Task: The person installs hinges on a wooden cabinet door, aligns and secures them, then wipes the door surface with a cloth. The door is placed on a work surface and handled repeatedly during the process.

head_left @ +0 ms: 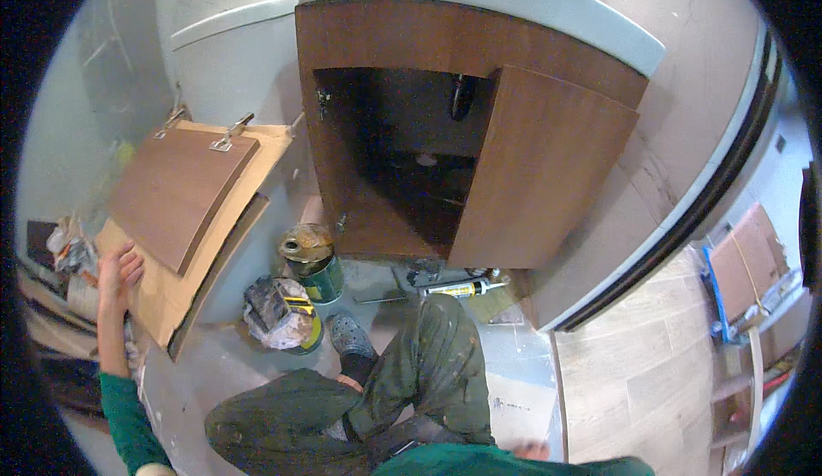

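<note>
On the left, my left hand (120, 269) is at the lower left edge of a cardboard sheet (163, 296), its bent fingers over the edge. A dark brown cabinet door panel (184, 189) lies on the cardboard, which leans at a slant. Metal hinges (229, 133) stick up along the panel's top edge. Only a bit of my right hand (533, 450) shows at the bottom, beside my body and near a pale sheet on the floor; its fingers are mostly hidden.
Ahead stands a brown vanity cabinet (377, 35), its left bay uncovered and its right door (539, 168) in place. An open can (321, 279), a second can with crumpled plastic (278, 313) and a sealant cartridge (454, 289) sit before it. A dark door track (676, 228) runs along the right.
</note>
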The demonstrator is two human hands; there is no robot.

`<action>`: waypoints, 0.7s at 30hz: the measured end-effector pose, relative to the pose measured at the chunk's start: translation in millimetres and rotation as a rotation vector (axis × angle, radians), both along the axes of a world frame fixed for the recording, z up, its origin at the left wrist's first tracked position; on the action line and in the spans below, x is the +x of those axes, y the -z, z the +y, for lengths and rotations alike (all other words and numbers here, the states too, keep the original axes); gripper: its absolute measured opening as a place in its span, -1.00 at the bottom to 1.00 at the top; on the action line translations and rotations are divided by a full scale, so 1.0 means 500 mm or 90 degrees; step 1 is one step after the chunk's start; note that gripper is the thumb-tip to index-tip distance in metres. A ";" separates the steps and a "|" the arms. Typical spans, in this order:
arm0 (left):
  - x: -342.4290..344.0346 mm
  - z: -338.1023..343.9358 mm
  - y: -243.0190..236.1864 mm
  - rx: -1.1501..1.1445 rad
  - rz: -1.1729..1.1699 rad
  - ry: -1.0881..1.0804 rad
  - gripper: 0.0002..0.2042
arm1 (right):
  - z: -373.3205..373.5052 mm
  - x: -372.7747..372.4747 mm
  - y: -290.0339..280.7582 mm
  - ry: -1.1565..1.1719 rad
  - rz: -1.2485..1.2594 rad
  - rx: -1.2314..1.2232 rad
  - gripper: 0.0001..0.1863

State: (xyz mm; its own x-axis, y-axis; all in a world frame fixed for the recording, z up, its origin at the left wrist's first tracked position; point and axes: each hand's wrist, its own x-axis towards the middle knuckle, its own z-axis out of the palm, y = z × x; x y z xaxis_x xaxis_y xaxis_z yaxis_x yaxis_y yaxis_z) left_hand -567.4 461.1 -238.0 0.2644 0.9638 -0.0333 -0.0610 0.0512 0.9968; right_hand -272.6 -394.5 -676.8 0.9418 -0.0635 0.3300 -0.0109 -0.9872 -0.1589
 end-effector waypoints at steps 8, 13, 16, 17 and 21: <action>-0.015 -0.026 -0.035 -0.060 -0.006 0.065 -0.46 | 0.439 0.340 -0.138 -0.289 0.558 0.683 -0.58; -0.010 -0.029 -0.031 -0.061 -0.012 0.072 -0.46 | 0.578 0.285 -0.369 -0.482 0.600 0.236 -0.46; -0.016 -0.018 -0.006 -0.045 -0.039 0.033 -0.44 | 0.604 0.344 -0.552 -0.616 0.490 0.301 -0.51; -0.013 -0.008 -0.001 -0.050 -0.045 0.016 -0.44 | 0.620 0.369 -0.607 -0.697 0.331 0.293 -0.53; 0.000 0.017 -0.002 -0.042 -0.048 0.106 -0.42 | 0.712 0.445 -0.793 -0.857 -0.198 0.087 -0.60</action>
State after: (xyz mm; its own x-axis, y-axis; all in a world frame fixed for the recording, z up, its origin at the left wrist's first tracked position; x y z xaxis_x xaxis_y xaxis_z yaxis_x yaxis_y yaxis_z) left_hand -567.5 469.6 -236.9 0.4240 0.9031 -0.0687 -0.1208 0.1316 0.9839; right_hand -49.9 -38.3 -280.2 0.1931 0.7763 0.6001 0.9796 -0.1867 -0.0737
